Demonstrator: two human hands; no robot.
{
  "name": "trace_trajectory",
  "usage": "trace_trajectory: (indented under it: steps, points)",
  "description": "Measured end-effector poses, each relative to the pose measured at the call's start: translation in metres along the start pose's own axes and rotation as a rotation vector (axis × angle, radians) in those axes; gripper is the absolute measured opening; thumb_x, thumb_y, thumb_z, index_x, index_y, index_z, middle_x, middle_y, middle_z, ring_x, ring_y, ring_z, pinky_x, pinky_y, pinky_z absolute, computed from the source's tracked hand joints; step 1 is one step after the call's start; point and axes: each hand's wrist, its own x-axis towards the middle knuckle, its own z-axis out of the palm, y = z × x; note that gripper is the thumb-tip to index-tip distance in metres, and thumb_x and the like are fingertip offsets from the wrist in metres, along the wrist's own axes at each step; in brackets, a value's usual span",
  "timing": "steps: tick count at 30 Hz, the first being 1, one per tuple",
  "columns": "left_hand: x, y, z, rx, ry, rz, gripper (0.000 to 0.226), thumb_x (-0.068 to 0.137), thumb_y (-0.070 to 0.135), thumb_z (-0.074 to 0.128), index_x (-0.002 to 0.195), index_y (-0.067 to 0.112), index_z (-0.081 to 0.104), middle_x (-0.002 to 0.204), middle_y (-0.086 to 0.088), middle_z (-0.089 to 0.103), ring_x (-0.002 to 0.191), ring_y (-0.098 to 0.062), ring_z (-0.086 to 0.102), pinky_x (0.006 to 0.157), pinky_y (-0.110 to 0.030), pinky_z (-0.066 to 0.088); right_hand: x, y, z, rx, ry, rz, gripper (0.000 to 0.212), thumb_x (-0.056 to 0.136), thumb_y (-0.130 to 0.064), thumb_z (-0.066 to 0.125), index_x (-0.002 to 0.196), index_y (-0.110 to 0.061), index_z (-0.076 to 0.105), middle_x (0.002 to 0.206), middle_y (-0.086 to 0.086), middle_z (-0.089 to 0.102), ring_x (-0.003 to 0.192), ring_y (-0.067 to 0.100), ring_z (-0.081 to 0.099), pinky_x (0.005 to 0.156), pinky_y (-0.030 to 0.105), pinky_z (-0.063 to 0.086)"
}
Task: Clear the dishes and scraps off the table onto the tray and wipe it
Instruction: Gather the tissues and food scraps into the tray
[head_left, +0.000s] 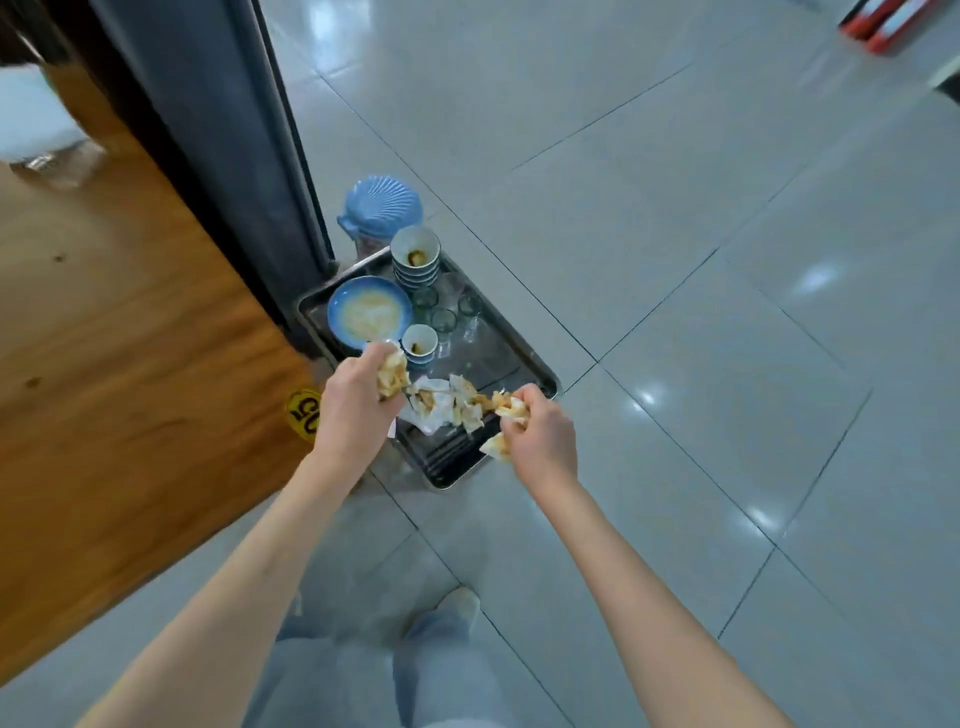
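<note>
Nearest are the person's legs in pale trousers and one light shoe on the grey tiled floor. Both bare forearms reach forward over a metal tray that sits low, beside the corner of a wooden table with a round yellow sticker on its edge. The left hand is clenched around a wad of stained paper napkin, held over the near left part of the tray. The right hand grips another bunch of soiled napkin scraps, with pieces poking out above and below the fingers, over the tray's near right edge. Between the two hands more crumpled, sauce-stained napkins lie on the tray itself. Just past the left hand stands a small white-and-blue cup with a brown smear inside, touching or nearly touching a blue plate coated with pale residue. To the right of the plate are a few small clear glasses, standing close together. Farther back on the tray is a stack of small bowls, the top one with dark sauce in it. Beyond the tray's far end stands a blue container with a shell-patterned lid, next to a dark post.
</note>
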Motion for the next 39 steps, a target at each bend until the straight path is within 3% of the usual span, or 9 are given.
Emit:
trace_trajectory:
  steps: [9, 15, 22, 29, 31, 34, 39]
  points:
    - [0.017, -0.006, 0.084, -0.037, -0.156, -0.207, 0.045, 0.077, 0.012, 0.070, 0.117, 0.021, 0.053, 0.090, 0.002, 0.053, 0.088, -0.022, 0.053, 0.072, -0.031, 0.039, 0.076, 0.041, 0.030, -0.033, -0.168, 0.010, 0.008, 0.084, -0.010, 0.053, 0.091, -0.014, 0.055, 0.081, 0.007, 0.056, 0.076, 0.024, 0.050, 0.058, 0.027, 0.033]
    - [0.068, -0.023, 0.127, -0.061, -0.241, -0.267, 0.044, 0.079, 0.016, 0.067, 0.118, 0.026, 0.051, 0.099, -0.002, 0.061, 0.095, -0.023, 0.053, 0.077, -0.033, 0.043, 0.134, 0.049, 0.061, -0.058, -0.229, 0.069, 0.010, 0.085, -0.011, 0.051, 0.092, -0.016, 0.054, 0.087, 0.008, 0.059, 0.076, 0.023, 0.051, 0.059, 0.027, 0.034]
    - [0.121, -0.042, 0.190, -0.069, -0.324, -0.346, 0.051, 0.081, 0.023, 0.068, 0.127, 0.025, 0.045, 0.101, -0.006, 0.057, 0.096, -0.025, 0.054, 0.083, -0.035, 0.043, 0.197, 0.077, 0.098, -0.101, -0.317, 0.128, 0.012, 0.089, -0.015, 0.049, 0.101, -0.016, 0.052, 0.092, 0.006, 0.048, 0.077, 0.022, 0.049, 0.065, 0.028, 0.035]
    - [0.139, -0.057, 0.236, -0.151, -0.378, -0.465, 0.078, 0.074, 0.030, 0.074, 0.137, 0.034, 0.028, 0.116, -0.005, 0.041, 0.110, -0.024, 0.044, 0.087, -0.027, 0.033, 0.225, 0.110, 0.128, -0.018, -0.440, 0.188, 0.028, 0.093, -0.025, 0.047, 0.120, -0.020, 0.051, 0.100, 0.004, 0.047, 0.099, 0.026, 0.053, 0.075, 0.027, 0.034]
    - [0.138, -0.060, 0.240, -0.141, -0.402, -0.480, 0.084, 0.071, 0.030, 0.076, 0.139, 0.033, 0.026, 0.125, -0.007, 0.040, 0.119, -0.024, 0.040, 0.096, -0.030, 0.032, 0.227, 0.116, 0.129, -0.006, -0.483, 0.177, 0.042, 0.093, -0.032, 0.049, 0.133, -0.022, 0.046, 0.117, 0.007, 0.053, 0.114, 0.025, 0.050, 0.088, 0.030, 0.039]
    - [0.138, -0.058, 0.237, -0.144, -0.400, -0.481, 0.085, 0.071, 0.028, 0.076, 0.140, 0.032, 0.027, 0.131, -0.007, 0.041, 0.125, -0.024, 0.036, 0.104, -0.034, 0.031, 0.227, 0.117, 0.122, 0.020, -0.506, 0.158, 0.053, 0.091, -0.037, 0.051, 0.141, -0.023, 0.039, 0.139, 0.002, 0.047, 0.128, 0.019, 0.042, 0.103, 0.032, 0.032]
    - [0.140, -0.043, 0.217, -0.129, -0.352, -0.483, 0.083, 0.073, 0.026, 0.075, 0.141, 0.033, 0.028, 0.136, -0.006, 0.038, 0.126, -0.023, 0.037, 0.102, -0.035, 0.033, 0.227, 0.104, 0.099, 0.021, -0.530, 0.105, 0.059, 0.091, -0.041, 0.052, 0.144, -0.024, 0.033, 0.144, -0.001, 0.042, 0.131, 0.018, 0.038, 0.103, 0.034, 0.033]
